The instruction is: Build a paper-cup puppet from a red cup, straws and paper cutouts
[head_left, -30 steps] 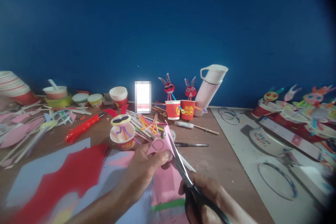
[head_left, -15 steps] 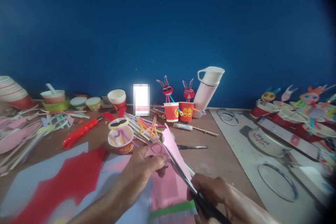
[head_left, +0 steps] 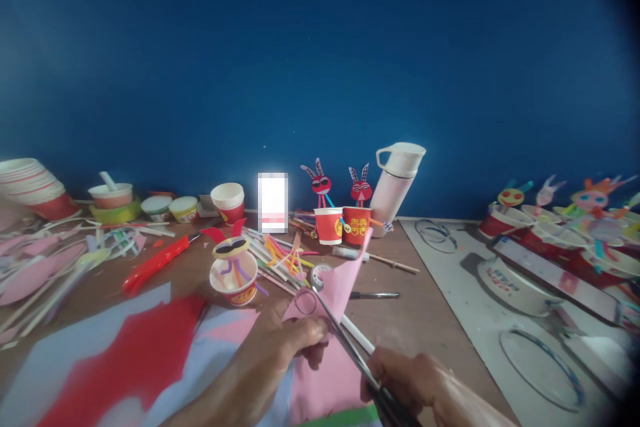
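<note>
My left hand pinches a piece of pink paper with a small circle drawn on it near my thumb. Gripped in my right hand is a pair of scissors with dark handles; its blades lie along the paper, close to the circle. A white stick shows beside the blades; whether my right hand holds it too I cannot tell. Below my hands lies a larger pink sheet. The paper's strip on the right stands up and bends away from the blades.
At left lie red paper and a red-handled knife. A cup with a paper figure stands near my left hand. Farther back are loose drinking straws, red cups and a tilted flask. A pen lies right of the paper.
The scissors' tip has moved back from the paper's far edge to near the circle. The pink strip now bends up and right. The whole view has shifted slightly downward.
</note>
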A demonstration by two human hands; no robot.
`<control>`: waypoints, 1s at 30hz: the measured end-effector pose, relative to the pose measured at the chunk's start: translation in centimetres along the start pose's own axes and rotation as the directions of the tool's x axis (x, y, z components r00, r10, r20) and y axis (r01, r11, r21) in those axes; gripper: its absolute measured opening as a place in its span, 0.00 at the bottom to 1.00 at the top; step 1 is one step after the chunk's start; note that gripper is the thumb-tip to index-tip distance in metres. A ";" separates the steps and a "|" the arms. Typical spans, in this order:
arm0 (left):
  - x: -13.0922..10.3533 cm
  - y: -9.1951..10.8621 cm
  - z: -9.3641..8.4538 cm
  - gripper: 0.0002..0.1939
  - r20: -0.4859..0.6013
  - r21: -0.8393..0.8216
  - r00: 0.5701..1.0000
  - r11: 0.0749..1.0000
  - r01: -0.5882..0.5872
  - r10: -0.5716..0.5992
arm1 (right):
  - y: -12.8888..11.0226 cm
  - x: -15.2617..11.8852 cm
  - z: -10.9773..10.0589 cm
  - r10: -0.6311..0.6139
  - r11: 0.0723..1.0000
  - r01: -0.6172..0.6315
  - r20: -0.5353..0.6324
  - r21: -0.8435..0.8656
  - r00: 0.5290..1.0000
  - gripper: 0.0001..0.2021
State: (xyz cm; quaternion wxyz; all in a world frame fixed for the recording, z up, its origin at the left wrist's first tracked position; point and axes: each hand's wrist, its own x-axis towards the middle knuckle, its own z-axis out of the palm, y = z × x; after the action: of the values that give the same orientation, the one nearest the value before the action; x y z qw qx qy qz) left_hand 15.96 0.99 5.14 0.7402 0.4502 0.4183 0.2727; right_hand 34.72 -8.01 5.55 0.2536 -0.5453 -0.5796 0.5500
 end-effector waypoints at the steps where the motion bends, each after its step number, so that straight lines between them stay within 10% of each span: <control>1: -0.1 -0.1 0.0 0.03 0.004 -0.011 1.000 1.000 0.005 -0.005 | 0.1 0.1 0.1 -0.007 1.000 0.007 -0.009 0.014 1.000 0.17; 18: -0.1 0.0 -0.1 0.02 0.138 -0.092 0.990 0.995 -0.032 0.044 | 1.7 1.7 1.2 0.143 0.898 -0.142 0.027 0.418 0.989 0.15; 30: 0.0 -0.2 -0.1 0.04 0.143 -0.032 0.989 0.999 -0.029 0.033 | 1.3 1.3 1.9 0.039 0.933 -0.026 -0.030 0.360 0.999 0.20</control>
State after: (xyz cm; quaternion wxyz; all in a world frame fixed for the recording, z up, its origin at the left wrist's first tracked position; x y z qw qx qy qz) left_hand 15.94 0.95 4.94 0.7707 0.4641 0.3529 0.2572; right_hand 33.13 -7.78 3.42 0.3504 -0.5093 -0.4553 0.6408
